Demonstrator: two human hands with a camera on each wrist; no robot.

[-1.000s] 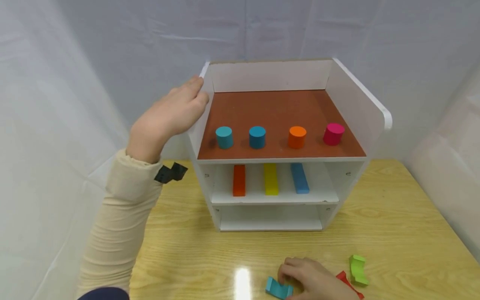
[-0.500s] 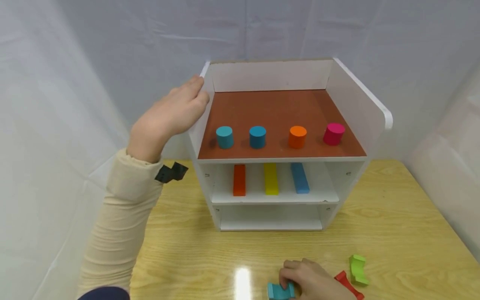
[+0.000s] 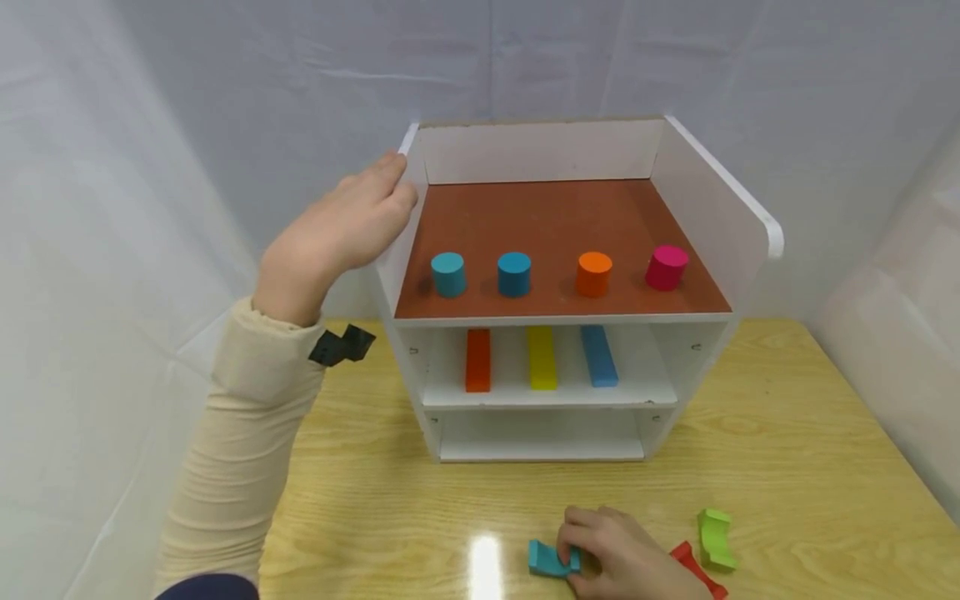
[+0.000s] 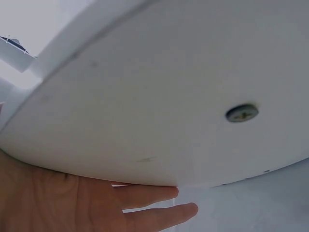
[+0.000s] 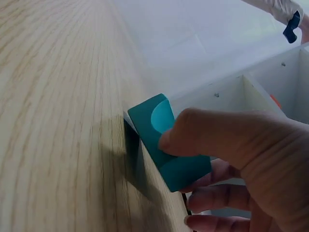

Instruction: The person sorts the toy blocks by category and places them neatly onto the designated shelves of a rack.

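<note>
The teal arch block lay low on the table near its front edge, pinched in the right hand: the thumb and fingertips were curled round its far end, so the curved notch faced outward and the block tipped up on one edge, as the right wrist view showed. That grip left most of the block free of the palm, which would suit turning or lifting it.

Just to the right of that hand lay a red block, partly hidden under the wrist, and a green arch block a little farther out, both loose on the table.

Behind them stood the white shelf unit. Its brown top tray carried four short cylinders in a row, two teal, one orange, one pink. The middle shelf held three long bars, orange, yellow and blue, side by side; the bottom shelf showed nothing.

The left hand pressed flat against the unit's left side panel, fingers straight and together, apparently steadying it.
</note>
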